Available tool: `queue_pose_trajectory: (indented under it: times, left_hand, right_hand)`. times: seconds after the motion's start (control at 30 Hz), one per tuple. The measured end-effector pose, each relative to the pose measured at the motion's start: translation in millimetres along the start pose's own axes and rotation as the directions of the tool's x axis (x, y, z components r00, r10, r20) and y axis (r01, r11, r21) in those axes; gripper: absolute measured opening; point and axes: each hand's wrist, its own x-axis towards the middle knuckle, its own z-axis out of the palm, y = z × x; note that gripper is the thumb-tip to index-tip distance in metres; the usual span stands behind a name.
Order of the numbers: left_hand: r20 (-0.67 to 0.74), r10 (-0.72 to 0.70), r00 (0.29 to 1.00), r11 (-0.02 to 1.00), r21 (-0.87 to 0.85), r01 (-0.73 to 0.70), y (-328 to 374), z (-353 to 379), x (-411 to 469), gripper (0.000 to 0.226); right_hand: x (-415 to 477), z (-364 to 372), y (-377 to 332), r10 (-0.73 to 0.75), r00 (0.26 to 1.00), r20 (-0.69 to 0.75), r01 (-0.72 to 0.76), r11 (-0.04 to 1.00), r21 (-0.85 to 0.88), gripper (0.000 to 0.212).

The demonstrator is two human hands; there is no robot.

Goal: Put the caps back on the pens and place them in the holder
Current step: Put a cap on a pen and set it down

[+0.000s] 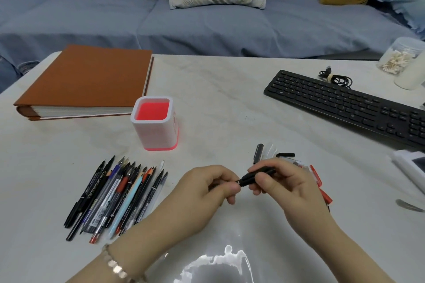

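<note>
Over your pale marbled table (218,103), before a blue fabric sofa (207,25), your left hand (207,188) and right hand (282,184) pinch a slim black plastic pen (255,176); it lies crosswise, narrow end leftward.

left grip (212,187) pinches black pen (239,182), mostly hidden | right grip (284,182) holds black cap (258,174) at its tip | uncapped pens (115,197) heaped near left | holder (155,126) upright, farther back | loose caps (279,155) beyond right grip

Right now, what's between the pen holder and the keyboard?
Nothing: the head view shows bare table between the pen holder and the keyboard. The loose caps lie nearer the person.
</note>
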Motion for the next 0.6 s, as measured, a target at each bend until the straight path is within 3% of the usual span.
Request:
queue_pose_trajectory:
  times: [0.1, 0.17, 0.23, 0.3, 0.4, 0.47, 0.6]
  left_hand:
    - [0.286, -0.172, 0.943, 0.927, -0.276, 0.253, -9, -8, 2, 0.010]
    - [0.381, -0.223, 0.897, 0.925, -0.209, 0.319, -24, -10, 2, 0.010]
    - [0.316, -0.257, 0.913, 0.966, 0.067, 0.248, -42, -8, 3, 0.022]
    - [0.214, -0.256, 0.943, 0.959, 0.180, 0.219, -54, -4, 5, 0.034]
    - [-0.066, -0.282, 0.957, 0.959, -0.016, 0.282, -55, -2, 7, 0.027]
    - [-0.200, -0.337, 0.920, 0.926, -0.246, 0.286, -51, -5, 8, 0.020]
    - [-0.320, -0.414, 0.852, 0.854, -0.462, 0.241, -43, -9, 4, 0.019]
  right_hand:
    - [-4, -2, 4, -0.004, 0.995, 0.101, 0.010, 0.998, -0.060, 0.014]
    - [-4, -5, 14, 0.100, 0.973, 0.208, -0.033, 0.952, -0.303, 0.011]
    - [-2, -9, 29, 0.282, 0.903, 0.323, 0.011, 0.738, -0.674, 0.013]
    - [5, -17, 44, 0.341, 0.904, 0.257, 0.027, 0.556, -0.831, 0.020]
    - [27, -35, 49, 0.140, 0.989, -0.054, -0.120, 0.525, -0.843, 0.022]
    - [48, -51, 51, 0.040, 0.980, -0.197, -0.193, 0.452, -0.871, 0.024]
    - [78, -65, 65, 0.186, 0.943, -0.275, -0.315, 0.241, -0.918, 0.026]
